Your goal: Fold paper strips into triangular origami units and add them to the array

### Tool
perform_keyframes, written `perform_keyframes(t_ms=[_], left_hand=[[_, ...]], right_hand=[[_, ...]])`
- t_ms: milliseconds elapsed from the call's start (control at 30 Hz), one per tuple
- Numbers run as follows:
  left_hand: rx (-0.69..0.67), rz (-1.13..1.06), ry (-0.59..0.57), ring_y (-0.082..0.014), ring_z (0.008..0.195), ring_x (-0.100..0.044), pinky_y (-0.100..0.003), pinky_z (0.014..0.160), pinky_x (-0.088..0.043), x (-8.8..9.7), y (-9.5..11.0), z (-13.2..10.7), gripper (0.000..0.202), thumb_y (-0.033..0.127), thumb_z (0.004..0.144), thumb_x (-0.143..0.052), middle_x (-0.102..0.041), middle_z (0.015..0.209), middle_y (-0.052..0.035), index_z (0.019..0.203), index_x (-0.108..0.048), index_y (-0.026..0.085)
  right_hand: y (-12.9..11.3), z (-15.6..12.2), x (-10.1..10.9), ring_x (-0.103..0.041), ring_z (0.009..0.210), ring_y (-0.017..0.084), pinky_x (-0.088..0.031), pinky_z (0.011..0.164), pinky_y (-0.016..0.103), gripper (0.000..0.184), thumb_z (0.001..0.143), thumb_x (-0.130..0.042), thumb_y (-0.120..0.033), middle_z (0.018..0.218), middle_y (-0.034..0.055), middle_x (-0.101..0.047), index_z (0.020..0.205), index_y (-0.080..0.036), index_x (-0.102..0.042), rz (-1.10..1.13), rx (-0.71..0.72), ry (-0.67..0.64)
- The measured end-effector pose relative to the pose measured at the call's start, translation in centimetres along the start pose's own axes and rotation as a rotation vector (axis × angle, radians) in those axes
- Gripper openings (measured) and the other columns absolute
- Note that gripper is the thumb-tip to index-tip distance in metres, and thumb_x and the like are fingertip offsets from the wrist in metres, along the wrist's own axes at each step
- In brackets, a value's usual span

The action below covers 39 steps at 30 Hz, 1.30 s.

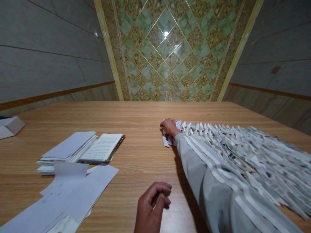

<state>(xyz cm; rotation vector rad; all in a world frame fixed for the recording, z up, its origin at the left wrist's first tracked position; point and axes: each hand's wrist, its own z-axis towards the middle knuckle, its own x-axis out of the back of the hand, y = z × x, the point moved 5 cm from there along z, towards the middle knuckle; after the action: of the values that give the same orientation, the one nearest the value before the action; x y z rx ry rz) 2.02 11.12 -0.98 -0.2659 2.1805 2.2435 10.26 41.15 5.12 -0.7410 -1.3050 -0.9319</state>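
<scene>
My right hand [170, 126] is stretched far across the table, its fingers closed around a small folded piece of white paper at the left end of the folded papers. Partly under it, a few more folded pieces [165, 141] lie on the wood. Rows of pointed, folded paper pieces [252, 152] spread from there to the right, partly covered by my grey sleeve. Near the front edge, my left hand [152, 205] hovers with loosely curled fingers, thumb and index finger apart, and nothing visible in it.
On the left of the wooden table [136, 113] lie a stack of plain paper [70, 144], a stack of printed pages [103, 147] and loose white sheets [75, 194]. A white box-like object [12, 127] stands at the far left. Tiled walls [165, 51] rise behind.
</scene>
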Motion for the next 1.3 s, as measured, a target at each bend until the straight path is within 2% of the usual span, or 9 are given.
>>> perform_keyframes(t_ms=[400,533,600,733,867,967,1067,1167,1300], left_hand=[[-0.026,-0.033,0.046,-0.016,0.063,-0.063,-0.025,0.059,-0.053,-0.3,-0.2,-0.3,0.015,0.027,0.08,-0.066,-0.074,0.087,-0.0081,0.075,-0.076,0.018],[-0.022,-0.014,0.012,-0.0171,0.064,-0.064,-0.026,0.06,-0.053,-0.2,0.3,-0.3,0.016,0.029,0.081,-0.066,-0.075,0.088,-0.0089,0.076,-0.075,0.017],[-0.011,0.003,0.016,-0.0175,0.064,-0.064,-0.027,0.059,-0.053,-0.2,0.6,-0.3,0.016,0.03,0.08,-0.067,-0.075,0.088,-0.0094,0.075,-0.075,0.017],[-0.017,0.017,0.038,-0.0178,0.063,-0.065,-0.028,0.059,-0.054,-0.2,0.8,-0.3,0.015,0.029,0.079,-0.067,-0.075,0.086,-0.0095,0.075,-0.074,0.016],[-0.031,0.019,0.028,-0.0178,0.064,-0.065,-0.028,0.059,-0.054,-0.2,0.7,-0.2,0.015,0.028,0.08,-0.066,-0.075,0.087,-0.0093,0.077,-0.074,0.016],[-0.047,0.034,0.02,-0.0174,0.065,-0.065,-0.028,0.061,-0.054,-0.2,0.8,-0.3,0.013,0.026,0.081,-0.065,-0.075,0.087,-0.0085,0.079,-0.074,0.016],[-0.071,0.051,-0.004,-0.0179,0.065,-0.065,-0.027,0.06,-0.053,-0.6,1.3,-0.8,0.014,0.025,0.082,-0.063,-0.074,0.085,-0.0078,0.079,-0.074,0.017],[-0.113,0.093,-0.043,-0.0195,0.067,-0.066,-0.028,0.061,-0.053,-1.1,2.5,-1.8,0.016,0.025,0.084,-0.062,-0.075,0.084,-0.0078,0.08,-0.075,0.018],[-0.236,0.311,-0.031,-0.0247,0.089,-0.072,-0.03,0.075,-0.056,-0.4,6.8,-2.2,0.019,0.025,0.087,-0.06,-0.078,0.093,-0.0081,0.088,-0.078,0.022]], right_hand=[[-1.9,-1.3,2.4,-0.066,0.108,0.025,-0.057,0.09,0.045,0.033,0.099,-0.064,-0.034,0.129,0.0096,-0.063,0.128,-0.018,-0.06,-0.062,0.16,-0.047],[-3.9,-4.5,1.9,-0.066,0.107,0.023,-0.057,0.089,0.041,0.027,0.1,-0.063,-0.033,0.128,0.0084,-0.063,0.124,-0.022,-0.063,-0.092,0.251,-0.1],[-4.8,-6.6,1.5,-0.065,0.109,0.024,-0.057,0.092,0.045,0.03,0.1,-0.063,-0.033,0.129,0.0099,-0.063,0.126,-0.018,-0.062,-0.109,0.31,-0.091],[-5.0,-9.5,1.4,-0.065,0.11,0.025,-0.056,0.093,0.046,0.031,0.1,-0.063,-0.033,0.129,0.0107,-0.063,0.126,-0.017,-0.062,-0.14,0.333,-0.062],[-4.5,-10.3,2.6,-0.064,0.111,0.025,-0.055,0.094,0.047,0.031,0.099,-0.064,-0.033,0.129,0.0099,-0.063,0.125,-0.017,-0.062,-0.131,0.313,-0.036],[-5.0,-11.5,4.6,-0.061,0.116,0.027,-0.048,0.1,0.049,0.02,0.099,-0.063,-0.028,0.122,0.0087,-0.066,0.114,-0.016,-0.067,-0.08,0.315,-0.011],[-6.0,-15.6,6.5,-0.062,0.111,0.029,-0.043,0.094,0.043,0.017,0.097,-0.058,-0.015,0.108,0.0138,-0.072,0.104,-0.015,-0.073,0.003,0.337,0.014],[-6.6,-22.4,6.8,-0.066,0.087,0.023,-0.043,0.079,0.034,0.018,0.094,-0.062,-0.018,0.086,0.0072,-0.074,0.081,-0.022,-0.074,0.092,0.416,-0.009],[-4.9,-31.0,5.9,-0.065,0.077,0.021,-0.044,0.071,0.034,0.02,0.096,-0.056,-0.017,0.083,0.0068,-0.073,0.094,-0.029,-0.072,0.461,0.373,0.186]])
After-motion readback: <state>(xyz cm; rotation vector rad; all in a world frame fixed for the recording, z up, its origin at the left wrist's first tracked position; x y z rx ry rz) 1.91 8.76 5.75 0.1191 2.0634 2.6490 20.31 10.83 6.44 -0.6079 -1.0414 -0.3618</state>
